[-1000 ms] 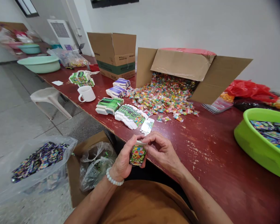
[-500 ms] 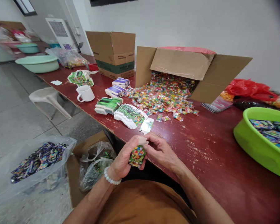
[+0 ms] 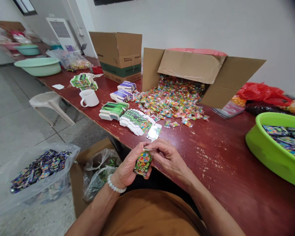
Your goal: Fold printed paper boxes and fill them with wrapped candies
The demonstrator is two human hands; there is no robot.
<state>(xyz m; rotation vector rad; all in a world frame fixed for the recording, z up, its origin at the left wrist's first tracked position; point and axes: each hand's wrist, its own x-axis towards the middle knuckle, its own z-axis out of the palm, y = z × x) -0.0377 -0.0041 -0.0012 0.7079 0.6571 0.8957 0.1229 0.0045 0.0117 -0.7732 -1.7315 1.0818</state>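
My left hand [image 3: 130, 164] is wrapped round a small green printed candy box [image 3: 143, 163], held upright over the table's front edge. The fingers of my right hand [image 3: 168, 157] pinch at the box's top flap, which lies folded nearly level; the fingertips are partly hidden. Just beyond my hands lies a single flat carton [image 3: 154, 131], its silvery side up. Left of it, a fanned row of flattened green cartons [image 3: 137, 121] rests beside a green carton stack [image 3: 113, 110]. A heap of wrapped candies [image 3: 172, 101] spills from an open cardboard box [image 3: 191, 67].
On the red table [image 3: 201, 157] stand a white mug [image 3: 89, 98], purple carton stacks [image 3: 123, 95] and a closed-in cardboard box [image 3: 120, 62]. A lime-green basin [image 3: 267, 154] holds filled packs at right. Below left are a plastic bag of packs [image 3: 41, 170] and a white stool [image 3: 48, 98].
The box's pale top flap, standing up before, is now folded down under my right fingers. My hands and the box have shifted slightly left.
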